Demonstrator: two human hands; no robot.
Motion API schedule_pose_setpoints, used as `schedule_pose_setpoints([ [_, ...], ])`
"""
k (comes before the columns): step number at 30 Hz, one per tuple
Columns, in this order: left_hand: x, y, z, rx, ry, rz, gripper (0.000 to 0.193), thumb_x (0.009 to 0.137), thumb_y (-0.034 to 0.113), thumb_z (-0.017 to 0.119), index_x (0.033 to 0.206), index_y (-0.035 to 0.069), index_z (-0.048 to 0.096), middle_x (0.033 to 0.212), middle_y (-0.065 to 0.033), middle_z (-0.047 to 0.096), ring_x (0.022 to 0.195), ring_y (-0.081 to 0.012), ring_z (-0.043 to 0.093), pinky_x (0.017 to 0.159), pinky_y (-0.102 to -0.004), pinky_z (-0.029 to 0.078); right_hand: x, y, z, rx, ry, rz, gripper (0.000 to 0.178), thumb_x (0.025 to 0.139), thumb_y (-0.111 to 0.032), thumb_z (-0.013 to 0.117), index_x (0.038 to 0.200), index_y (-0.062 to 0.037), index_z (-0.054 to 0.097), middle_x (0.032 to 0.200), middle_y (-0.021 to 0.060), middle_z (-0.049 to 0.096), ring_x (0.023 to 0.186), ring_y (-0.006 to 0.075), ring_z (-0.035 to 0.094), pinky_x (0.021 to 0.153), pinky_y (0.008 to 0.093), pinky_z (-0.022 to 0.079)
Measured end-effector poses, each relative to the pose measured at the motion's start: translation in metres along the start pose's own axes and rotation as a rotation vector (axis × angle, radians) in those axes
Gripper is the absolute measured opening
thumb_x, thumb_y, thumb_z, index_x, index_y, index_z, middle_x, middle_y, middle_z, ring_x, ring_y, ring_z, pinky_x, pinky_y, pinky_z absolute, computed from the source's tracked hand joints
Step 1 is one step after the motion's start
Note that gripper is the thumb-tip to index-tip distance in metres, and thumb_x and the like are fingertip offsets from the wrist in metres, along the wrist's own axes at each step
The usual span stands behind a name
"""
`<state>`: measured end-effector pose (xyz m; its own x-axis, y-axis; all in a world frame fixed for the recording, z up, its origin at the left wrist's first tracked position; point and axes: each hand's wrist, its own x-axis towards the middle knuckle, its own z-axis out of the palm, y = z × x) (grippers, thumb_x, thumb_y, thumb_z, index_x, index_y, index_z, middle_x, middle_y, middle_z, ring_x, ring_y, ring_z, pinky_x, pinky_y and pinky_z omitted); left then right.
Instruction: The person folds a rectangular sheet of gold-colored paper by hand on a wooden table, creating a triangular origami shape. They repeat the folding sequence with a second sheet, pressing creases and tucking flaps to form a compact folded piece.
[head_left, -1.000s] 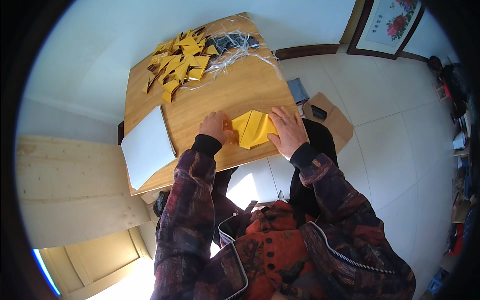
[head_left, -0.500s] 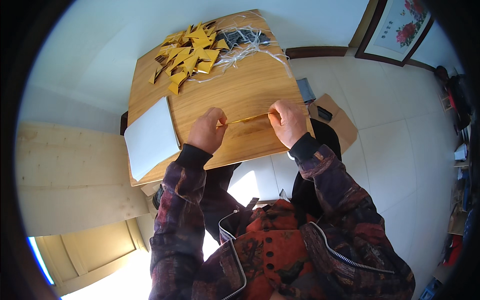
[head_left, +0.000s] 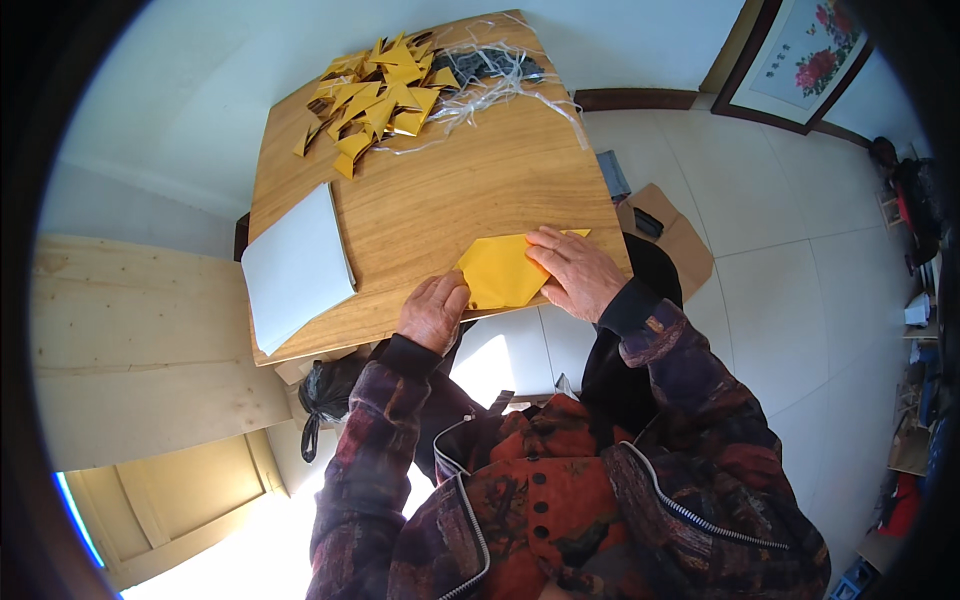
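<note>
A yellow sheet of paper (head_left: 503, 270), partly folded, lies flat at the near edge of a wooden table (head_left: 440, 200). My left hand (head_left: 432, 310) presses its lower left corner with the fingers curled over the table's edge. My right hand (head_left: 573, 272) lies flat on the sheet's right side, fingers spread and pointing left. At the table's far end there is a heap of several folded yellow paper pieces (head_left: 375, 100).
A stack of white sheets (head_left: 296, 266) lies on the table's left near corner. Pale plastic strands (head_left: 500, 80) and a dark object sit at the far right end. A brown board (head_left: 672, 235) with small dark items lies on the tiled floor. A framed flower picture (head_left: 808, 65) leans by the wall.
The yellow paper, held up edge-on between both hands half a second ago, now lies flat on the table with both hands pressing it.
</note>
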<state>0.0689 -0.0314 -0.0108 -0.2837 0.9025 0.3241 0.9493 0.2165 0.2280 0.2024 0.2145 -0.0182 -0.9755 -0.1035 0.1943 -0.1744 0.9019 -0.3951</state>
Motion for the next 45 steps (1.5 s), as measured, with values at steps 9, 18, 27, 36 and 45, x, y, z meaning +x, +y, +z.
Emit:
schedule_pose_setpoints([
  [9,0.005,0.009,-0.004,0.198,-0.094,0.012,0.044,0.084,0.016,0.06,0.128,0.019,0.057,0.133,0.0002,0.058,0.106,-0.0213,0.061,0.092,-0.0402,0.042,-0.004,0.0,0.001,0.006,-0.092,0.021,0.071,0.083,-0.039,0.068,0.14,-0.0047,0.042,0.153,0.0114,0.03,0.143,0.0287,0.025,0.117,0.043,0.021],
  [18,0.035,-0.013,-0.032,-0.227,-0.31,-0.217,0.027,0.085,0.014,0.064,0.111,0.015,0.068,0.096,-0.007,0.071,0.089,-0.0253,0.065,0.079,-0.0391,0.047,-0.002,0.0,0.0,0.128,-0.068,0.074,0.066,0.085,-0.029,0.068,0.14,-0.0053,0.041,0.15,0.0116,0.037,0.143,0.0284,0.028,0.117,0.0437,0.022],
  [27,0.063,-0.039,-0.026,-0.358,-0.377,-0.461,0.022,0.085,0.019,0.065,0.105,0.011,0.07,0.086,-0.0146,0.07,0.078,-0.0332,0.067,0.072,-0.0379,0.053,0.0,0.0,-0.006,0.342,0.063,0.112,0.06,0.086,-0.013,0.065,0.141,-0.0067,0.04,0.142,0.0128,0.047,0.136,0.0295,0.04,0.112,0.0438,0.031],
  [36,0.069,-0.036,-0.013,-0.271,-0.299,-0.348,0.033,0.077,0.005,0.065,0.109,0.012,0.066,0.091,-0.0091,0.065,0.075,-0.0283,0.067,0.069,-0.0339,0.054,-0.003,-0.002,-0.002,0.188,0.121,0.053,0.054,0.08,-0.014,0.07,0.13,-0.0071,0.051,0.134,0.0117,0.051,0.131,0.0308,0.044,0.109,0.0451,0.034],
  [45,0.071,-0.034,-0.009,-0.22,-0.203,-0.28,0.029,0.078,0.009,0.066,0.106,0.014,0.066,0.086,-0.0086,0.062,0.074,-0.0298,0.063,0.067,-0.0382,0.051,-0.004,-0.003,-0.002,0.173,0.141,0.045,0.053,0.076,-0.016,0.073,0.124,-0.0015,0.055,0.134,0.0118,0.051,0.13,0.0293,0.045,0.109,0.0445,0.035],
])
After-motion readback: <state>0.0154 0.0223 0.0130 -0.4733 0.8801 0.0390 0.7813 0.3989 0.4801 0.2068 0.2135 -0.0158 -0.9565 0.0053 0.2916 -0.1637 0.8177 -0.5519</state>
